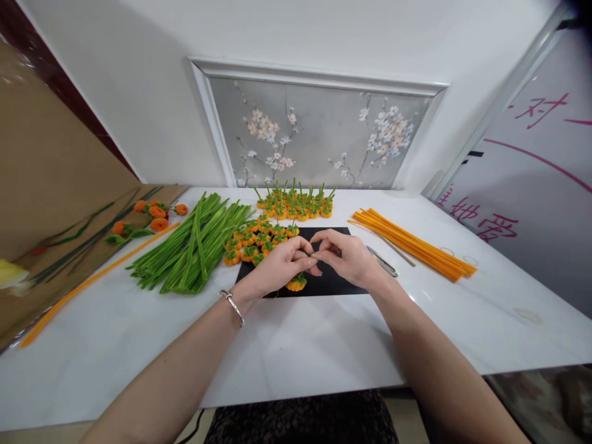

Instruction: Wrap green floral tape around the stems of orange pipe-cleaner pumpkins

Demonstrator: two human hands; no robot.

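Above a black mat [324, 285], my left hand [284, 262] and my right hand [341, 254] meet with fingertips pinched together. Between them shows the tip of a small green piece of pipe cleaner [313, 256]; my fingers hide most of it. One orange pipe-cleaner pumpkin [296, 283] with a green top sits on the mat just below my fingers. Left of my hands, several similar pumpkins [250, 239] stand in a cluster, partly on the mat. A utility knife [383, 261] lies beside my right hand, partly hidden by it.
Green pipe cleaners [192, 246] are heaped at left, orange ones [416, 243] at right beside a thin stick [402, 251]. Rows of pumpkins with upright green stems [296, 203] stand behind. Orange flowers [157, 216] lie on brown paper at far left. A wall closes off the table's back.
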